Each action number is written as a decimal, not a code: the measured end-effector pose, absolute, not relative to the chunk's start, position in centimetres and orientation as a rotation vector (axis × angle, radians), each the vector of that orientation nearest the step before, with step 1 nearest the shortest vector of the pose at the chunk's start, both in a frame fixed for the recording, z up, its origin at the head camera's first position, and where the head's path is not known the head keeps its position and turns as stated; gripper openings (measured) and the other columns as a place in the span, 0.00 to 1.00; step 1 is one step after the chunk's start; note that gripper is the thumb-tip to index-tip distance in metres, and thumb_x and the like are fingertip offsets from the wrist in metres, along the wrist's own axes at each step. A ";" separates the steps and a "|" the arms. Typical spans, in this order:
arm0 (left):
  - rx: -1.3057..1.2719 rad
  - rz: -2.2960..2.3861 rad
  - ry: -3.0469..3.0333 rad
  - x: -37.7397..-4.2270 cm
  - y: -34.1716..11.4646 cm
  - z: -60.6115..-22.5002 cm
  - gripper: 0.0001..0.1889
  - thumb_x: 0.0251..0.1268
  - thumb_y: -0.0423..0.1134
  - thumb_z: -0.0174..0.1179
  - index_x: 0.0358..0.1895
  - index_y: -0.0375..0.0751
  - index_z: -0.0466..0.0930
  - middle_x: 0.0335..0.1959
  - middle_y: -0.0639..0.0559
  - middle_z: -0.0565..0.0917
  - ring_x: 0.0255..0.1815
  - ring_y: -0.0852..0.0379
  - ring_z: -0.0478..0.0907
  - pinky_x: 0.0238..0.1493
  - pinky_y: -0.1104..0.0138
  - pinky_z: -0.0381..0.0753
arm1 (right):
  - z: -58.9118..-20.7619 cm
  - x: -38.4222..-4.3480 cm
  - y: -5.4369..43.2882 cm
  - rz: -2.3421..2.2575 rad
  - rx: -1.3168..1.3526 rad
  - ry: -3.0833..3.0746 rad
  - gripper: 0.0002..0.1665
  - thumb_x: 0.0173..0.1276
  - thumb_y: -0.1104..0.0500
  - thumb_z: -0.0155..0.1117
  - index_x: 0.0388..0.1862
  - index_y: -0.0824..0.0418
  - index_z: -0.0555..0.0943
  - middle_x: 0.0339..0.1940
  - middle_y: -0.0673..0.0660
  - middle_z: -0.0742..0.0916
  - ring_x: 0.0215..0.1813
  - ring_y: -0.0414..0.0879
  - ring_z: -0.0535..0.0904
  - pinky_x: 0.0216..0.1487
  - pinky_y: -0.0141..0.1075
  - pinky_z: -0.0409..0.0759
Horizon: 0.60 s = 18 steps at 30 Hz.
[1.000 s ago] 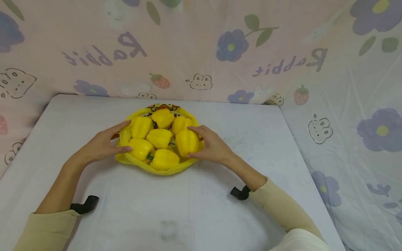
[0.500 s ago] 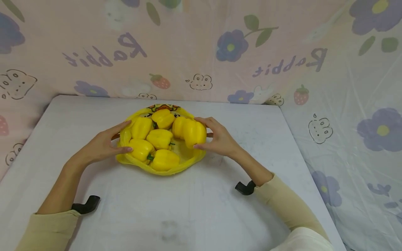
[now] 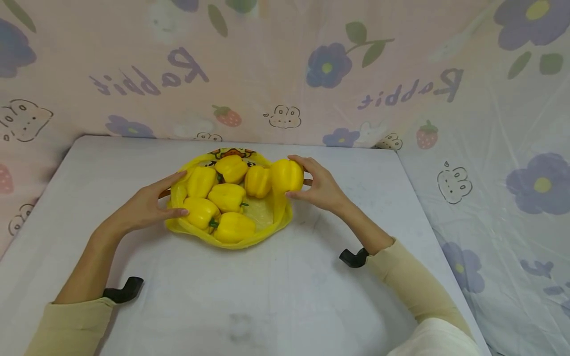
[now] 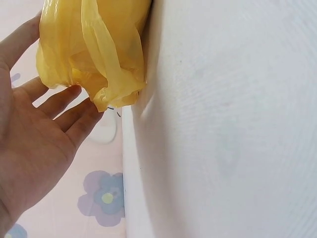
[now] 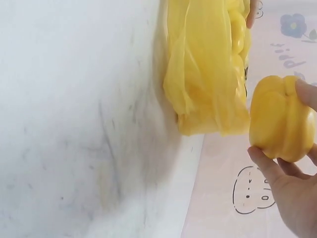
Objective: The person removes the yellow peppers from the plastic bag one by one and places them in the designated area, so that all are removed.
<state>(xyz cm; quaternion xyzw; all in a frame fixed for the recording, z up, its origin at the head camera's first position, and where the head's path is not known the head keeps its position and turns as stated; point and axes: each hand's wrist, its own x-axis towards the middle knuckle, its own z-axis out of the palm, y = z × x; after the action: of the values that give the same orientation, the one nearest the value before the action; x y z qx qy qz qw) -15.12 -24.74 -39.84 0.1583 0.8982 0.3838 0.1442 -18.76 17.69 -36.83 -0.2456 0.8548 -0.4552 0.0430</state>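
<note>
In the head view, a yellow plastic bag (image 3: 240, 243) lies with its mouth turned up and its rim rolled down. Several yellow bell peppers (image 3: 227, 197) with green stems sit inside. My right hand (image 3: 322, 184) pinches one yellow bell pepper (image 3: 287, 175) between thumb and fingers, at the bag's right rim. The right wrist view shows this pepper (image 5: 281, 119) raised off the table, its bumpy end facing the camera. My left hand (image 3: 144, 202) grips the bag's left side, thumb in front and index finger along the rim. Its other fingers (image 4: 74, 116) lie against the crumpled plastic (image 4: 111, 54).
A white-covered table (image 3: 285, 301) spreads around the bag. Behind it and at the sides hangs a printed cloth (image 3: 267, 64) with flowers, rabbits and strawberries. Black curved pieces (image 3: 124, 290) stick out at both sleeve cuffs.
My right hand has lifted the pepper out of the bag's right side and carried it right and back, baring the bag's bottom there. The left hand has stayed put.
</note>
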 end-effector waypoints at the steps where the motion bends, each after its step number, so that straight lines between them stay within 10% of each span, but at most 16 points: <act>1: 0.452 1.108 2.587 -15.1 -24.8 -39.9 0.52 0.60 0.54 0.70 0.81 0.51 0.47 0.80 0.39 0.49 0.73 0.28 0.57 0.70 0.36 0.58 | -36.8 -18.9 17.8 -1.397 -0.738 2.616 0.51 0.56 0.62 0.79 0.76 0.57 0.64 0.69 0.58 0.73 0.65 0.52 0.73 0.59 0.45 0.81; 18: 0.438 1.090 2.593 -15.3 -24.9 -39.9 0.52 0.59 0.55 0.70 0.81 0.53 0.46 0.80 0.39 0.50 0.74 0.30 0.57 0.71 0.38 0.58 | -37.5 -21.8 20.2 -1.406 -0.560 2.646 0.51 0.59 0.65 0.76 0.78 0.57 0.61 0.75 0.59 0.68 0.69 0.57 0.71 0.61 0.47 0.79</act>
<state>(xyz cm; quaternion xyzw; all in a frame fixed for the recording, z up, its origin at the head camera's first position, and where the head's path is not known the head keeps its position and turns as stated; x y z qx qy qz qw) -15.27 -24.87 -39.91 0.1522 0.9010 0.3788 0.1469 -21.82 20.21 -37.51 -0.1837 0.8671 -0.4607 0.0468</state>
